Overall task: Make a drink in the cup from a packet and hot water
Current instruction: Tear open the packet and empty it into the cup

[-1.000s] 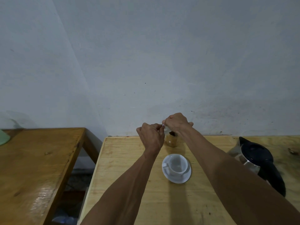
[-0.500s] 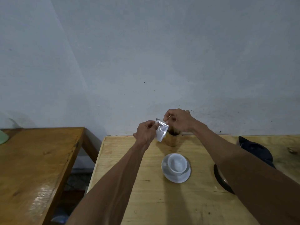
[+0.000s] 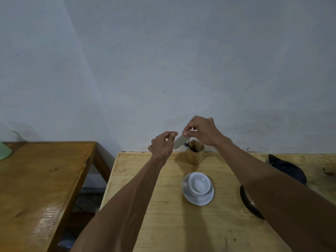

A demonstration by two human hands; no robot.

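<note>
A small pale packet [image 3: 178,144] hangs in the air between my hands, above the far part of the light wooden table [image 3: 163,224]. My right hand [image 3: 201,130] pinches its top edge with thumb and fingers. My left hand [image 3: 162,145] has its fingertips at the packet's left edge. Below them a white cup [image 3: 199,184] stands empty and upright on a white saucer [image 3: 203,200]. A black kettle [image 3: 287,170] sits to the right, mostly hidden behind my right forearm.
A wooden holder cup [image 3: 195,155] with dark contents stands by the wall behind the white cup. A darker wooden table [image 3: 36,188] is at the left across a gap, with a pale green object [image 3: 4,150] at its far left edge.
My hands have drawn a little apart and risen slightly. The packet, hidden in my fists at first, now shows between my fingertips, and my right hand has moved to the right.
</note>
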